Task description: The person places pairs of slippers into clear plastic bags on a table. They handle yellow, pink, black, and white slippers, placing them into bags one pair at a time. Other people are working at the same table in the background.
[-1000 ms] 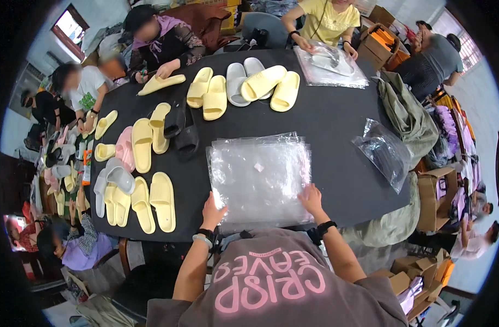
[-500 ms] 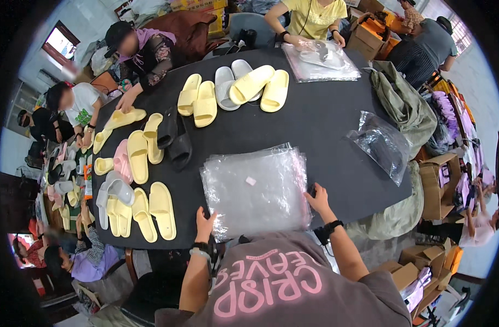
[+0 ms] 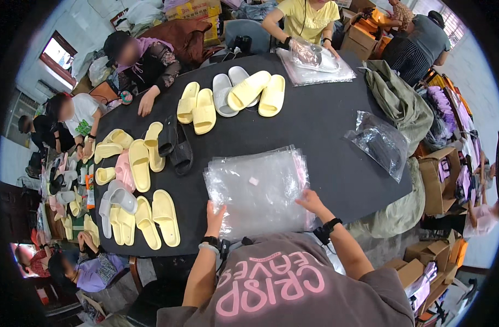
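In front of me a stack of clear plastic bags lies on the black tabletop, with a small pale tag on its top. My left hand is closed on the stack's left edge near the front corner, its thumb over the bags. At the opposite edge my right hand grips the bags, thumb on top; the fingers underneath are partly hidden. Black bands are on both my wrists.
Yellow slippers, grey slippers, black slippers and pink slippers lie to the left and far side. A loose clear bag is at right. Across the table a co-worker's hands handle a bagged slipper.
Both my hands have moved inward from beside the stack and closed on its edges. At far left, a co-worker's hand has let go of a yellow slipper and moved away from it.
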A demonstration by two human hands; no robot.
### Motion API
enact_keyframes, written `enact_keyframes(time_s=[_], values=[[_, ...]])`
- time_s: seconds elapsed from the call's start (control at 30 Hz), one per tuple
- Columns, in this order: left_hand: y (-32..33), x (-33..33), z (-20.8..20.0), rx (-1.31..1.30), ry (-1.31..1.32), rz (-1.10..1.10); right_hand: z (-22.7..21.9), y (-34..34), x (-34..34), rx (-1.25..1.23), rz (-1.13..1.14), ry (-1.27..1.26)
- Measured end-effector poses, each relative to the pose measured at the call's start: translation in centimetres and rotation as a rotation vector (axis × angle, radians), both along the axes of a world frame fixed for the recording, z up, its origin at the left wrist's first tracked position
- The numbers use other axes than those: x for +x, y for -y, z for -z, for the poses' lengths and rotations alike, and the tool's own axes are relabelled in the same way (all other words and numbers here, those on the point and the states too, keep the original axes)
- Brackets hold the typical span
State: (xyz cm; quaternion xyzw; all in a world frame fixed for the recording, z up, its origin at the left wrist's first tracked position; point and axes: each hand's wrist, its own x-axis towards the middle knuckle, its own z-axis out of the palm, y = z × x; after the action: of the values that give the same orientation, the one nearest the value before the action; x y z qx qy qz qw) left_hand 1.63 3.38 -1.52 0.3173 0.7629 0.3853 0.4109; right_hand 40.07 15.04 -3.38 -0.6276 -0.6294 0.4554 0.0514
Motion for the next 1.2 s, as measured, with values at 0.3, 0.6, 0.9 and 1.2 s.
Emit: enact_keyframes(time_s=[0.3, 0.6, 0.9, 1.2], values=[[2.3, -3.6, 4.3, -0.005, -0.018, 0.095, -1.0, 2.0, 1.2, 0.345, 0.015, 0.163], [-9.6, -2.4, -4.6, 0.215, -1.146, 0.775, -9.9, 3.6, -4.3, 0.473, -0.696, 0.252], [-12.8, -4.3, -3.4, -0.383, -0.999, 0.775, -6.1, 4.3, -3.5, 0.339, -0.672, 0.392], [-6.6, 1.9, -4.2, 0.225, -1.078, 0.969, -6.2, 4.2, -3.6, 0.315, -0.683, 0.429]])
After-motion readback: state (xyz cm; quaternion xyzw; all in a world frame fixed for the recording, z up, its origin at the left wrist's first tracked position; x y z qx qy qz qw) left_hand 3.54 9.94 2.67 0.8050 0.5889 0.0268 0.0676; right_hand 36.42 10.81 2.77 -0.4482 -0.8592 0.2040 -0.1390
